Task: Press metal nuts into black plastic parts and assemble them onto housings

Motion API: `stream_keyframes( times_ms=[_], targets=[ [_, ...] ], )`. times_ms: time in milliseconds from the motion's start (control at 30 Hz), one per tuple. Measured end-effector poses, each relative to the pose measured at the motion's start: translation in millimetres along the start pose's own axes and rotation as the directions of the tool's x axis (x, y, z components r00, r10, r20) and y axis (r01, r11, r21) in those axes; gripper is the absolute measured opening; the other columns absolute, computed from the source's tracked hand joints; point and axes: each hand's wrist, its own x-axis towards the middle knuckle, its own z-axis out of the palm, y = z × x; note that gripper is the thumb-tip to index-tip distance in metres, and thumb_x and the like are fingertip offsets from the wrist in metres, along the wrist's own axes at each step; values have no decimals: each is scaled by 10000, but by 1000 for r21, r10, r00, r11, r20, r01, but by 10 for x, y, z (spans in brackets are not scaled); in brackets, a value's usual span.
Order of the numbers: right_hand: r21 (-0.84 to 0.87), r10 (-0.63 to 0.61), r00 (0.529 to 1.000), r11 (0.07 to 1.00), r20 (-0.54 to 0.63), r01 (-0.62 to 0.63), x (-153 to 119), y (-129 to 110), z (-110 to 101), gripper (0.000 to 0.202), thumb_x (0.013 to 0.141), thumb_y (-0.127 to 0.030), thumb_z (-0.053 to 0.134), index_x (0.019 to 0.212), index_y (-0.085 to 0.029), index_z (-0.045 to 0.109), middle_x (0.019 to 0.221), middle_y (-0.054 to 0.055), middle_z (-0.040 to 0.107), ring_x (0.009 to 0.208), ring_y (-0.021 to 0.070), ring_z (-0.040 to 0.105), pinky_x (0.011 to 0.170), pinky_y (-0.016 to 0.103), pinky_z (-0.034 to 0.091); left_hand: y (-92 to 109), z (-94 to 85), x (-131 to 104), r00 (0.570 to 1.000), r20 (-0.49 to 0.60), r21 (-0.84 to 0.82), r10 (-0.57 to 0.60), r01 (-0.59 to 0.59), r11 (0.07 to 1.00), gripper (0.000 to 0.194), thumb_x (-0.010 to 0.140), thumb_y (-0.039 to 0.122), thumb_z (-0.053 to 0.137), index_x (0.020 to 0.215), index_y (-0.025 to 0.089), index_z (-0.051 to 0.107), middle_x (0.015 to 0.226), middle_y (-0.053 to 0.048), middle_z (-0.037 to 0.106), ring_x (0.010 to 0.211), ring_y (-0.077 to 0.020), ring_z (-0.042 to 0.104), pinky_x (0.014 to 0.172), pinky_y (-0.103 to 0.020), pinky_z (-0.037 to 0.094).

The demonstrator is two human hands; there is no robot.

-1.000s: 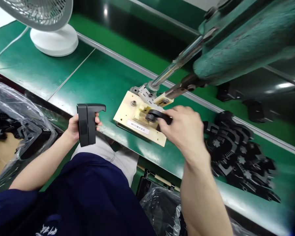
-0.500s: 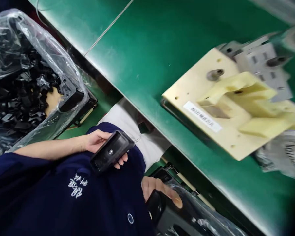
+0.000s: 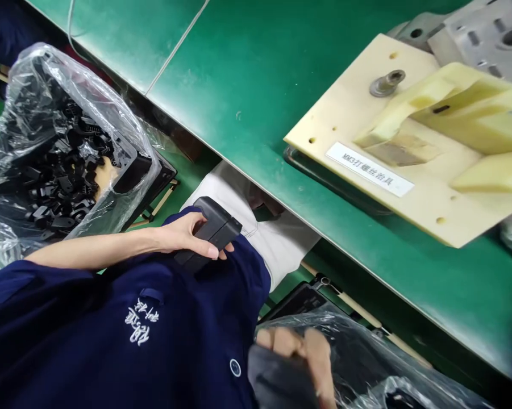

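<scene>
My left hand (image 3: 191, 236) grips a black box-shaped plastic housing (image 3: 216, 220) above my lap, the thumb across its upper face and the fingers partly hidden below. The housing lies tilted in front of my navy shirt. Lower down, my right hand (image 3: 300, 349) is closed round a dark, flat-sided plastic part (image 3: 281, 378), smeared by motion. This part is beside my shirt, over the edge of a bag-lined bin (image 3: 345, 335). What the fingers cover of it cannot be made out.
Along the green workbench (image 3: 247, 102) stands a cream fixture plate (image 3: 324, 122) with yellow raised blocks and a metal post. Grey metal equipment (image 3: 473, 40) is behind it. On the left, a plastic-lined bin (image 3: 147, 165) holds many small black parts (image 3: 63, 187).
My left hand has turned the housing over, from its hollow side to a closed face. My right hand and its part have shifted and turned. The view has moved slightly.
</scene>
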Motion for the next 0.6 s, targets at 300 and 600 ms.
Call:
stream_keyframes(
  times_ms=[300,600],
  targets=[
    [676,90,993,737,-73,-17,637,-484,138,533,612,-682,709,898,-247,593,727,19,566,606,181,531,526,313,432,-35,67,92,969,-103,-164,-224,206,965,560,553,598,808,753,99,652,687,-98,692,570,-177,644,534,-266,541],
    [-535,-303,931,763,202,364,891,-788,143,97,848,-180,558,764,-148,595,776,56,622,680,168,598,614,272,449,-97,97,-41,916,-326,-69,-235,225,972,505,567,518,840,786,121,618,628,-20,637,549,-126,590,518,-223,484]
  ],
)
